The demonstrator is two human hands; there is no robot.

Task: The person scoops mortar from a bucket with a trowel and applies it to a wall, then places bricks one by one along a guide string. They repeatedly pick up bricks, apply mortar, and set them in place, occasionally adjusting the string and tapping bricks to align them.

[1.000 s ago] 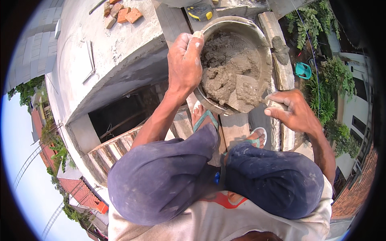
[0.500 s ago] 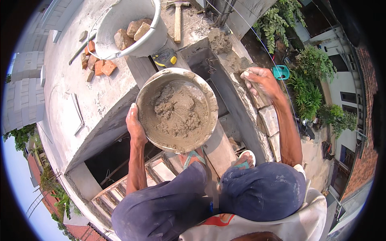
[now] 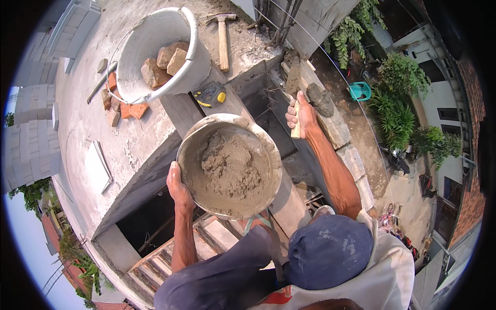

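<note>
The bowl (image 3: 266, 188) of wet mortar (image 3: 230, 165) is in front of my knees, over the wooden planks (image 3: 290, 204); I cannot tell whether its base rests on them. My left hand (image 3: 179, 186) grips its left side, thumb up at the rim, the other fingers mostly hidden behind it. My right hand (image 3: 304, 116) is closed around the pale handle of the trowel (image 3: 293, 77), thumb laid along the top, and the blade points away from me by the inner edge of the brick wall (image 3: 333, 126). I cannot tell whether the blade touches it. A lump of mortar (image 3: 320, 100) sits on the wall just beside that hand. Beyond the bowl, a black and yellow tape measure (image 3: 209, 94) lies next to a white bucket (image 3: 199, 64) with broken bricks (image 3: 155, 74) inside. More brick pieces (image 3: 137, 110) lie left of the bucket on the concrete (image 3: 137, 137), and a wooden-handled hammer (image 3: 222, 45) lies to its right. Down past the wall, there is a teal plastic thing (image 3: 360, 91) near green plants (image 3: 398, 119).
</note>
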